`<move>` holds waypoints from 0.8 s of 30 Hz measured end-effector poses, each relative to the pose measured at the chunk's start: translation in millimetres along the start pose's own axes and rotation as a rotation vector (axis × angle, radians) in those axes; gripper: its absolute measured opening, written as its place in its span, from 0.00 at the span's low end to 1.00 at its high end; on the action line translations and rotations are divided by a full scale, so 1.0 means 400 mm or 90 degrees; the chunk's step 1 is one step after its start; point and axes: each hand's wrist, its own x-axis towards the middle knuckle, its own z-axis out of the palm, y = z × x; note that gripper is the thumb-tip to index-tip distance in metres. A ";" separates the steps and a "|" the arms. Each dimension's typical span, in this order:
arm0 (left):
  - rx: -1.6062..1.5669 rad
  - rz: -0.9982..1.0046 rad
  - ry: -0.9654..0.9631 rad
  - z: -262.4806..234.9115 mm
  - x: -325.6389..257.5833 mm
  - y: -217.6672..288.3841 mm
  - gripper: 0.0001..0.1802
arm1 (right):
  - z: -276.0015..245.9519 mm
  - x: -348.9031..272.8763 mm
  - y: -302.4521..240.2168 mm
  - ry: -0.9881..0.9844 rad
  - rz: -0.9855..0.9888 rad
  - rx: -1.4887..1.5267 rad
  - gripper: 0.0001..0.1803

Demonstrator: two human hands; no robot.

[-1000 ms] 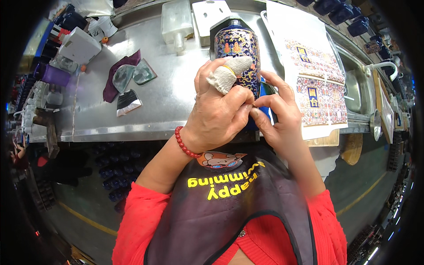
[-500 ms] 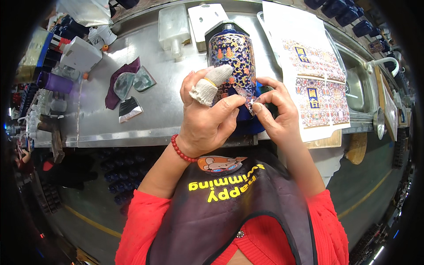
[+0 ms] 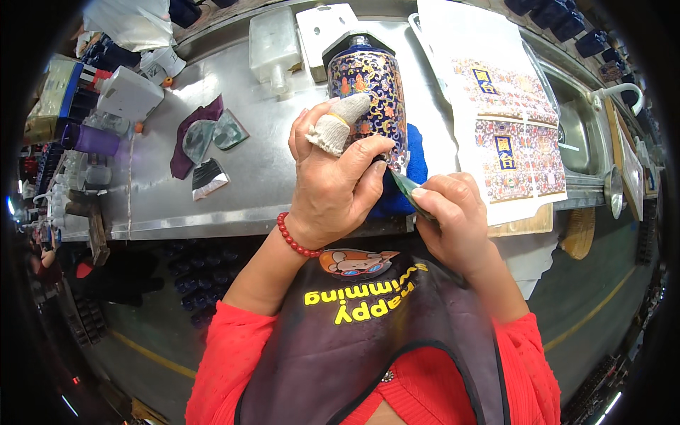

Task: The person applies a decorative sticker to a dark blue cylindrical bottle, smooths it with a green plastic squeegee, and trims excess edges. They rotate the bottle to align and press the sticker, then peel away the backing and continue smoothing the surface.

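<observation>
Bottle [image 3: 386, 103] lies lengthwise, neck pointing away; hands [image 3: 328, 173] grip it and a green piece [image 3: 406, 187].

Red sleeves [image 3: 230, 347] flank a dark apron [image 3: 319, 354], with a red beaded bracelet [image 3: 289, 237] and grey finger cover [image 3: 340, 124].

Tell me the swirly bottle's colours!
The bottle is dark blue with gold swirls and orange motifs, best seen in the head view.

Bright light glares whitely off the far left of the steel workbench [image 3: 248, 170] and nearly washes out the blank top of the printed sheet [image 3: 457, 35]; the floor [image 3: 567, 290] below lies dim. The patterned bottle [image 3: 387, 95] looks sharp, the right forearm [image 3: 492, 276] softly blurred. Straight edges bend toward a black rim.
</observation>
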 end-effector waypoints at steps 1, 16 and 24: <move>0.000 -0.001 0.002 0.001 -0.001 0.000 0.18 | 0.002 -0.001 0.000 0.000 -0.006 -0.006 0.32; -0.012 -0.003 -0.005 0.003 0.000 0.000 0.18 | 0.018 -0.002 0.022 0.055 -0.067 -0.035 0.26; -0.021 0.000 0.001 0.004 0.006 -0.001 0.23 | 0.023 0.001 0.034 0.077 -0.036 -0.039 0.26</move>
